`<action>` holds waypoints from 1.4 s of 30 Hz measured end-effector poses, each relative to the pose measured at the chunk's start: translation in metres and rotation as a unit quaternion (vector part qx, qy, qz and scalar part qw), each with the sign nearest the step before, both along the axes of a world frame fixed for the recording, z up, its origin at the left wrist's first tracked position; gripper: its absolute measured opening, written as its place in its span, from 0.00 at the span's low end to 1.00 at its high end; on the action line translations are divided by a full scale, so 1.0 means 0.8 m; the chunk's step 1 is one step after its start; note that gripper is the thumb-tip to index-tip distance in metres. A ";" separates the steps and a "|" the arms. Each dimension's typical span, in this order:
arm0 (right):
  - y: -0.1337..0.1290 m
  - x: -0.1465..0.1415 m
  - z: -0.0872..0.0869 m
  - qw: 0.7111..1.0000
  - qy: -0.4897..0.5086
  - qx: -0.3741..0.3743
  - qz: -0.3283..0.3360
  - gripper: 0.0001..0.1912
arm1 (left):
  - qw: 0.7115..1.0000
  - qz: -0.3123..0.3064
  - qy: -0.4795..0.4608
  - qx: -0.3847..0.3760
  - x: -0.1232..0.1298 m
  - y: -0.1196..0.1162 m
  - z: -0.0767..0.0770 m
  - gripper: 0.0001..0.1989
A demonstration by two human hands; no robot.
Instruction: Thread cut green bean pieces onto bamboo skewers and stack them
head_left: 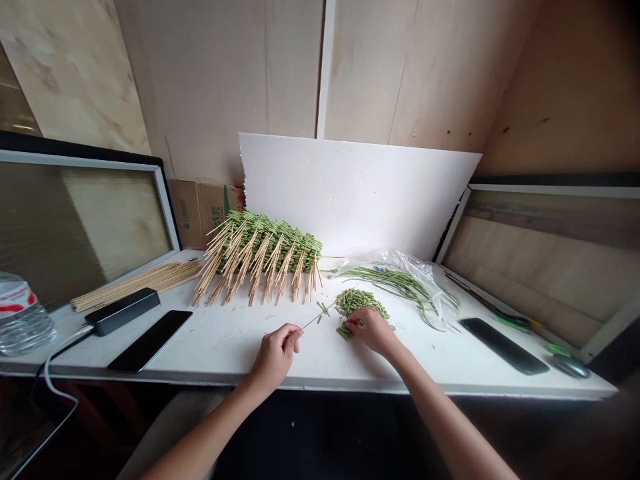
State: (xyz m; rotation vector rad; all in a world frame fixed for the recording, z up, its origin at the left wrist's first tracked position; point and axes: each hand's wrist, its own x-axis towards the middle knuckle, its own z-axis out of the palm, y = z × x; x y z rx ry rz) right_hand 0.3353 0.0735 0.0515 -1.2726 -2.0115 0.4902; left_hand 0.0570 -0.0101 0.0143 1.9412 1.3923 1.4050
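My left hand (277, 353) is closed in a pinch on the end of a thin bamboo skewer (311, 321), which points away to the right. A few short green stalk pieces (323, 309) are by its far part; whether they are on it or on the table, I cannot tell. At the near edge of a pile of cut green stalk pieces (363, 300) is my right hand (373, 329), fingers pinched together with a bit of green showing between them. Behind the pile lie long uncut green stalks (387, 280), like garlic scapes or long beans, partly under a clear plastic bag (415, 270).
Skewers filled with green pieces (280, 240) form a big stack at the back left. Bare skewers (140, 283), a black box with a cable (125, 311), a phone (150, 341) and a bottle (23, 317) are left. Another dark phone-like slab (504, 345) lies right. A white board (360, 193) stands behind.
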 end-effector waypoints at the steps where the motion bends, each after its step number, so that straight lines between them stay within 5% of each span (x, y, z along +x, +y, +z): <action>1: 0.000 -0.001 0.000 1.000 -0.019 0.007 -0.006 0.05 | 1.000 0.000 0.000 0.000 0.000 0.000 0.000 0.17; 4: 0.000 -0.004 0.003 0.999 -0.037 0.022 -0.015 0.09 | 1.000 0.000 0.000 0.000 0.000 0.000 0.000 0.17; 7: 0.000 -0.004 0.011 0.996 0.072 -0.048 0.018 0.16 | 1.000 0.000 0.000 0.001 0.001 0.000 0.001 0.17; 14: -0.005 -0.002 0.032 0.904 0.361 -0.194 0.123 0.22 | 1.000 0.001 -0.002 0.014 0.001 0.000 -0.001 0.16; 22: -0.011 0.000 0.046 0.848 0.455 -0.231 0.142 0.22 | 1.000 -0.002 -0.003 0.018 -0.001 0.004 -0.007 0.17; 32: -0.002 -0.001 0.037 0.867 0.470 -0.156 0.046 0.25 | 1.000 -0.004 -0.003 0.020 -0.001 0.003 -0.008 0.19; 42: -0.008 -0.005 0.043 0.852 0.493 -0.169 0.056 0.22 | 1.000 -0.005 -0.002 0.014 -0.002 0.003 -0.010 0.16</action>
